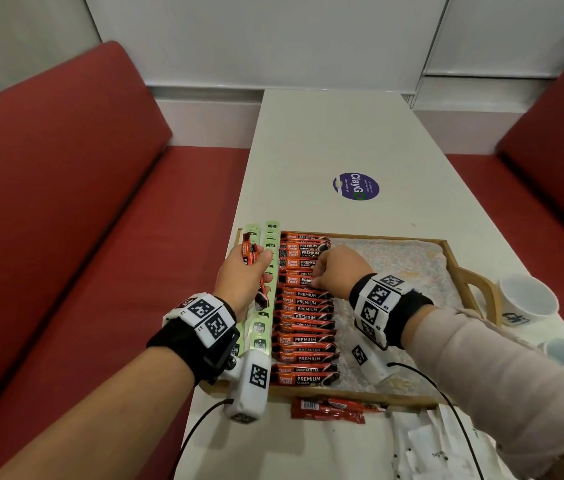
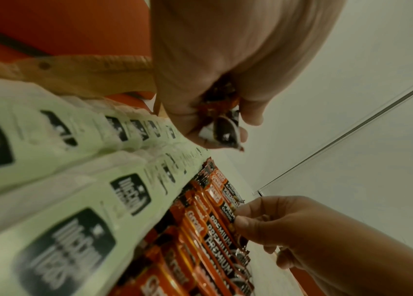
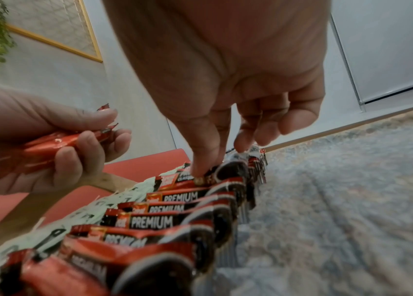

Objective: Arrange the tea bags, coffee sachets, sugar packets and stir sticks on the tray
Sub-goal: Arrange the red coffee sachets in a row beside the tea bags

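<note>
On the tray (image 1: 462,268), the right hand (image 1: 337,271) pinches one coffee sachet (image 1: 299,280), apparently, in the red row; the left hand (image 1: 240,282) grips spare sachets (image 1: 251,258). A nudge could skew neighbours.

Coffee sachets (image 1: 303,308), centre of the head view: red-orange with black bands and white "PREMIUM" lettering. Tea bags (image 1: 262,327), to their left: pale green with black label panels. Tray (image 1: 453,258): light natural wood, its liner (image 1: 401,268) mottled grey-white with faint speckles. Table (image 1: 336,140), upper centre: off-white, bearing a purple round sticker (image 1: 356,186) with white text. Benches (image 1: 66,202) at both frame edges: deep red. Wrist bands (image 1: 204,318): black, carrying white tiles with black square-code patterns. Sleeve (image 1: 488,368), lower right: pale beige.
</note>
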Action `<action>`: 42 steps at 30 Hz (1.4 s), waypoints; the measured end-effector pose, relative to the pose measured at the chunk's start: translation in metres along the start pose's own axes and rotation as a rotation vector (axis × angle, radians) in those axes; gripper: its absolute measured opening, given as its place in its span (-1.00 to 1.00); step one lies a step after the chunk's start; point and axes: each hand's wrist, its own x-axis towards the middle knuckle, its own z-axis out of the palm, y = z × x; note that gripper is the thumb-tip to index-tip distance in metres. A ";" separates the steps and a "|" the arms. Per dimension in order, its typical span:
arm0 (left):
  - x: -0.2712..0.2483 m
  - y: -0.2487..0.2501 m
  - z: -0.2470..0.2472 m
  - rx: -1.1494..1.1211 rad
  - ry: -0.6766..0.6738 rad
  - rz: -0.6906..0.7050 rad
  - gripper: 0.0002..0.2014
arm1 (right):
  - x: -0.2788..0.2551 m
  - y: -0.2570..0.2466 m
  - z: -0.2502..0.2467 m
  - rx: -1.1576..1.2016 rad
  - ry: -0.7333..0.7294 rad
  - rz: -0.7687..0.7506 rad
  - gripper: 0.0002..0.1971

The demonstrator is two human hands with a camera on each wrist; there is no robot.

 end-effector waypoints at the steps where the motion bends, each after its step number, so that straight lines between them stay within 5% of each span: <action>1: 0.000 -0.001 0.001 -0.021 -0.002 -0.009 -0.92 | 0.000 0.000 0.000 -0.003 -0.003 -0.002 -0.89; 7: 0.003 0.001 0.004 -0.206 -0.003 -0.113 -0.92 | -0.008 -0.008 -0.001 0.158 0.140 -0.136 -0.83; 12: 0.003 0.001 0.008 -0.208 0.014 -0.145 -0.89 | -0.029 -0.026 0.003 0.330 -0.086 -0.265 -0.77; 19: -0.006 0.005 0.012 -0.254 -0.037 -0.132 -0.92 | -0.032 -0.021 0.003 0.375 0.001 -0.181 -0.86; 24: -0.008 0.004 0.006 -0.136 0.032 -0.108 -0.71 | -0.028 -0.002 -0.008 0.302 0.115 -0.085 -0.89; 31: -0.008 0.003 0.003 -0.136 0.048 -0.098 -0.91 | -0.027 0.010 -0.005 0.141 0.075 -0.035 -0.90; 42: -0.011 0.002 0.001 -0.126 0.026 -0.110 -0.95 | -0.026 0.007 0.000 0.024 0.018 -0.030 -0.91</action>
